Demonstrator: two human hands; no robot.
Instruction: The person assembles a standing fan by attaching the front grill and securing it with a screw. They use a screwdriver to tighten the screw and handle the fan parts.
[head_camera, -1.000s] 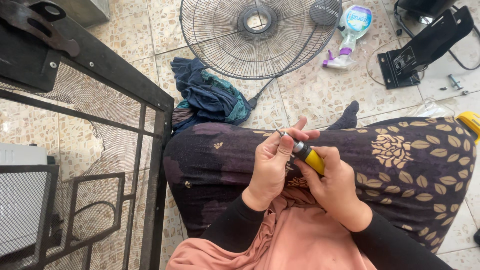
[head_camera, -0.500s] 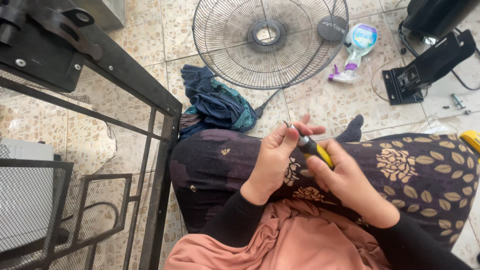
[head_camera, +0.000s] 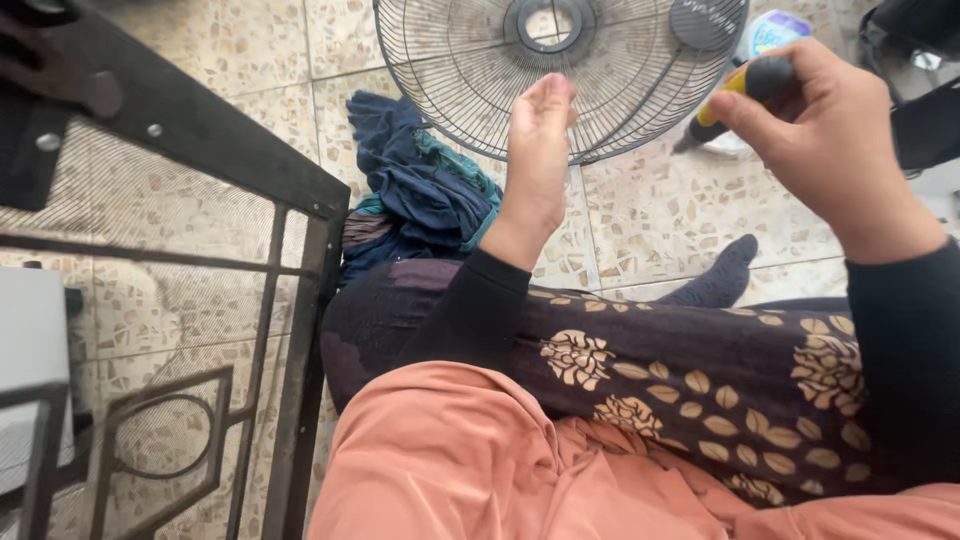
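My right hand (head_camera: 825, 140) is raised at the upper right and grips a screwdriver (head_camera: 745, 85) with a black and yellow handle. My left hand (head_camera: 537, 160) is lifted in the middle, edge-on to me, its fingers held together and pointing up; whether it holds something small I cannot tell. Both hands hover in front of a round wire fan guard (head_camera: 480, 90) lying on the tiled floor. My lap below is covered by a dark patterned skirt (head_camera: 700, 370) and a salmon garment (head_camera: 480, 470).
A bundle of dark blue cloth (head_camera: 415, 190) lies on the floor beside the guard. A black metal frame with mesh (head_camera: 200, 140) stands at the left. A spray bottle (head_camera: 770, 35) and dark equipment (head_camera: 925, 120) sit at the upper right.
Both hands have lifted off my lap and moved apart. The right hand carried the screwdriver up and to the right; the left hand rose toward the fan guard.
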